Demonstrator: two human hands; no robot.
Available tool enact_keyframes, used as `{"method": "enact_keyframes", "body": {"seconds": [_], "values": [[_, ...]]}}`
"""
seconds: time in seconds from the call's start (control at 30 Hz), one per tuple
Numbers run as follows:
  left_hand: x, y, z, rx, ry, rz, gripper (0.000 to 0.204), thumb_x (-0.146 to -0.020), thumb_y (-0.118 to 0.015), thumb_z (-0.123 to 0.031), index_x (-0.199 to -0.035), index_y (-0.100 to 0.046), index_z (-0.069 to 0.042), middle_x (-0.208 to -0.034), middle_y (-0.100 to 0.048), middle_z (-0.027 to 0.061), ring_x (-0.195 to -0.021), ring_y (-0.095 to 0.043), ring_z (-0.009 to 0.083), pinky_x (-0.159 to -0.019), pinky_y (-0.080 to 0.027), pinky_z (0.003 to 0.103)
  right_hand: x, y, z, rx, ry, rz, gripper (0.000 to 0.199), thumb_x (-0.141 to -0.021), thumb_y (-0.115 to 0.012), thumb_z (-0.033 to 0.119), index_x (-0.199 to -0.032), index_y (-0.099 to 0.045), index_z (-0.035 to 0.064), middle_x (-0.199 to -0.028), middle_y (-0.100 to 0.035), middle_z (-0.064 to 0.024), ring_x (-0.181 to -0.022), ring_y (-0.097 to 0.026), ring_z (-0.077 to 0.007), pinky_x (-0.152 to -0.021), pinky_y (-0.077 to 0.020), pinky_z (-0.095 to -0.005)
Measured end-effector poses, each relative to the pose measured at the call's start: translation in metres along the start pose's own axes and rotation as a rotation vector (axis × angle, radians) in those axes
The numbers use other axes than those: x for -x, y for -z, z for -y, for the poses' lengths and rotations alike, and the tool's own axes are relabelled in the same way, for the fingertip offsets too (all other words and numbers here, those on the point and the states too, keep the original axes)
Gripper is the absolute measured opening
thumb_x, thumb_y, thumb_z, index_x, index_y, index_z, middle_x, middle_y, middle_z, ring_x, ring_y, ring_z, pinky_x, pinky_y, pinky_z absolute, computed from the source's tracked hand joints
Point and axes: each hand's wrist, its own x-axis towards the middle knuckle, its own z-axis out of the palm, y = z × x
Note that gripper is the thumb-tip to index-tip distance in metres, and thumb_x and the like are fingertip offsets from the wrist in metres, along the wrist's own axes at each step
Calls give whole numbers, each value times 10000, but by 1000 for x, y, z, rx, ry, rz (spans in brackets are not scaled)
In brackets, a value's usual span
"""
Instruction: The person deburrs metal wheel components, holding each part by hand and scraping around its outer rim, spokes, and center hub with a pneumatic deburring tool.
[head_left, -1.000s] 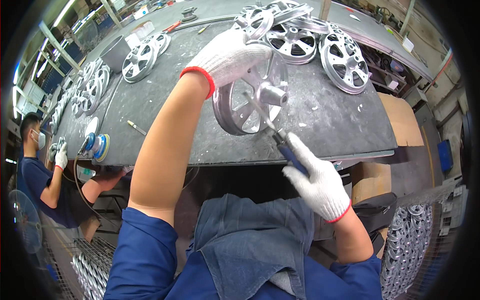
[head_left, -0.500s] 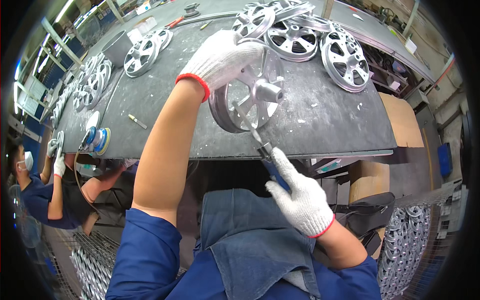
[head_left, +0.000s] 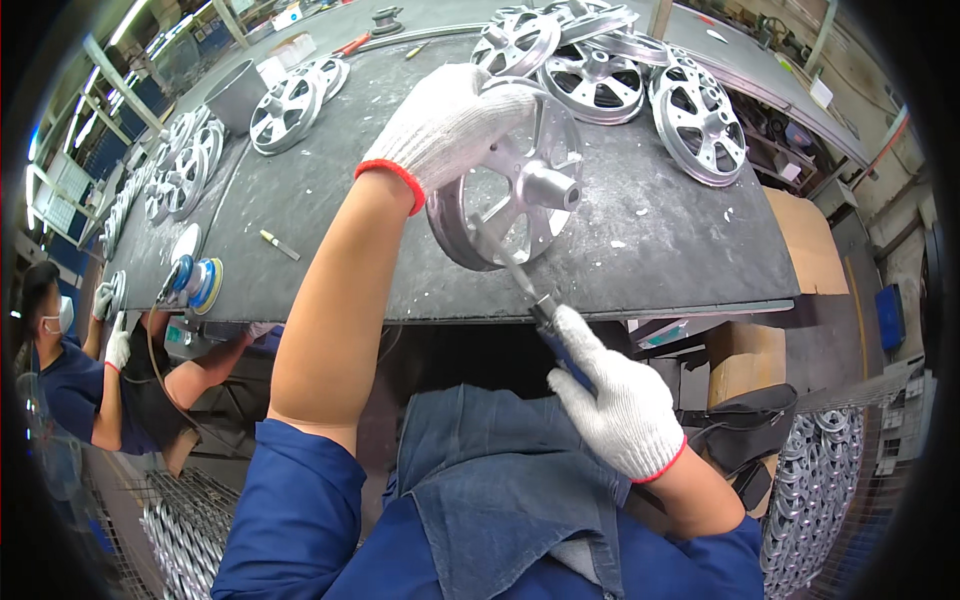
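Near the front of the dark workbench (head_left: 350, 270), a silver spoked wheel (head_left: 550, 187) stands tilted on its rim, its hub pointing to the right. My left hand (head_left: 455, 125), in a white knit glove with a red cuff, is closed over the wheel's upper left rim; its fingertips are partly hidden. My gloved right hand (head_left: 625, 410) grips a blue-handled tool with a narrow metal blade (head_left: 522, 278), index finger stretched along it. The blade's tip reaches a lower-left opening between the spokes and is blurred. Whether it touches the metal I cannot tell.
More silver wheels (head_left: 595, 80) are piled at the back right, others along the left. A sander (head_left: 195, 280), a small knife-like tool (head_left: 280, 245) and a grey bucket (head_left: 235, 95) are on the left. A masked co-worker (head_left: 75, 370) sits far left. Racked wheels (head_left: 815, 500) stand lower right.
The wheel, both my hands and the tool sit slightly farther right in view, as do the piled wheels. The blade stays at the spoke opening. The co-worker's head has shifted right.
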Motion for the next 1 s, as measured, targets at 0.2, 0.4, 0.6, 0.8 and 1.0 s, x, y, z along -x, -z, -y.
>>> {"method": "enact_keyframes", "body": {"seconds": [0.2, 0.4, 0.6, 0.8, 1.0], "values": [[6, 0, -4, -12, 34, -29, 509, -1040, -746, -428, -1193, -771, 57, -933, -739, 88, -813, -687, 143, -756, -561, 347, -2, 6, 6, -830, -417, 345, 790, -1084, -699, 289, -1780, -339, 185, -820, -717, -144, -593, -691, -236, -585, -573, -373], [2, -5, 15, 140, -62, -10, 447, -1056, -762, -314, -1230, -718, 95, -970, -725, 94, -846, -755, 142, -719, -606, 318, 1, -35, -13, -671, -66, 5, 719, -1071, -733, 299, -1731, -464, 201, -762, -654, -107, -571, -667, -230, -577, -577, -415], [14, -8, 17, 171, -68, -47, 410, -1049, -777, -262, -1231, -711, 99, -1027, -745, 107, -877, -802, 182, -770, -664, 338, -4, 6, -11, 163, -59, -84, 692, -1014, -792, 293, -1665, -563, 244, -886, -750, -159, -746, -771, -360, -711, -625, -444], [35, -26, 25, 249, -179, -257, 392, -1002, -813, -222, -1220, -708, 86, -984, -735, 76, -837, -710, 116, -734, -563, 268, -9, 19, -16, -314, -40, 48, 822, -991, -826, 351, -1700, -487, 110, -1181, -814, -242, -1005, -822, -304, -943, -596, -359], [31, -21, 50, 94, -251, -428, 542, -949, -847, -335, -1295, -714, 60, -951, -732, 55, -844, -666, 105, -745, -538, 288, -23, 9, -29, 148, -31, -85, 739, -976, -822, 377, -1660, -559, 281, -826, -704, -157, -733, -735, -351, -711, -601, -456]]}}
